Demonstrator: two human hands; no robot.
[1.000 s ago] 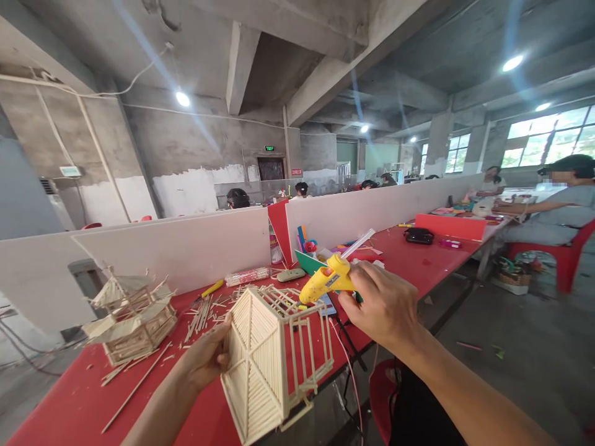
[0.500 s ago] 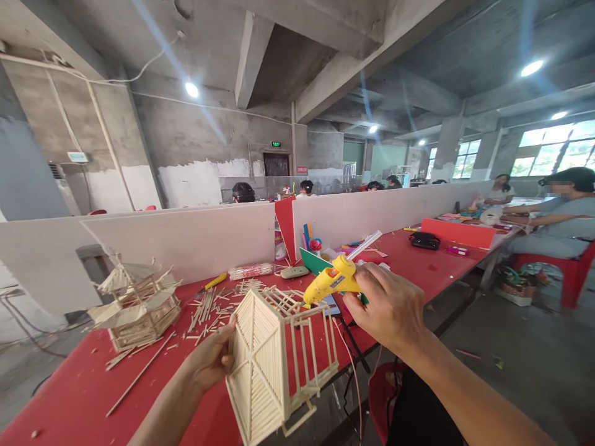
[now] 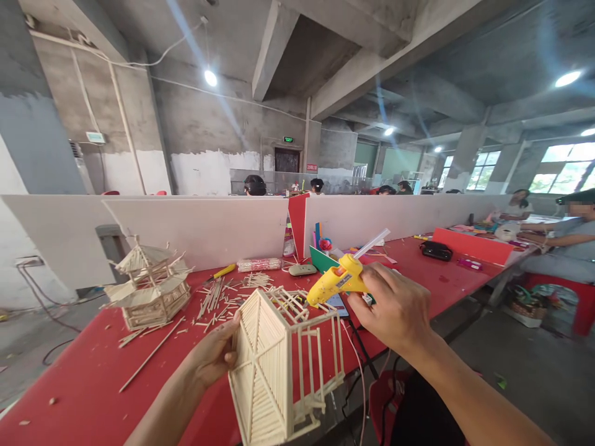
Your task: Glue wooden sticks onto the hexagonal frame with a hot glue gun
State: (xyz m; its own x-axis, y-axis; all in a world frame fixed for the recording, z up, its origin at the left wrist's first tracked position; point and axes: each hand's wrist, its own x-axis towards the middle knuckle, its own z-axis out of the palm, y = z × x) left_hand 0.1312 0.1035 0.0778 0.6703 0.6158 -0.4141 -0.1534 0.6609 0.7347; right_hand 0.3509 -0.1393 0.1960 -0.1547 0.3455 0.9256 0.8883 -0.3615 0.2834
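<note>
Here, in the head view, the left hand (image 3: 216, 354) grips the near left edge of a stick model (image 3: 269, 341), fingers closed around its side. The model is tilted up above the near edge of the red table (image 3: 93, 387), its slatted, ribbed panel facing the wearer and an open frame of rails reaching to the right. The right hand (image 3: 397, 303) is wrapped around a yellow glue gun (image 3: 337, 282), a clear glue stick (image 3: 373, 243) jutting from its back. The nozzle points down and left at the frame's upper rails; whether it touches them cannot be told.

Left of the model, loose cut sticks (image 3: 214, 300) lie scattered, with a long thin stick (image 3: 152, 355) nearer the wearer. A tiered pavilion (image 3: 155, 291) made of sticks stands upright at the table's left. Behind the scatter are a yellow-handled tool (image 3: 225, 271), a packet of sticks (image 3: 260, 265) and a grey-green oval object (image 3: 302, 270), before a white partition (image 3: 199, 229). Farther right sits a black case (image 3: 436, 250).
</note>
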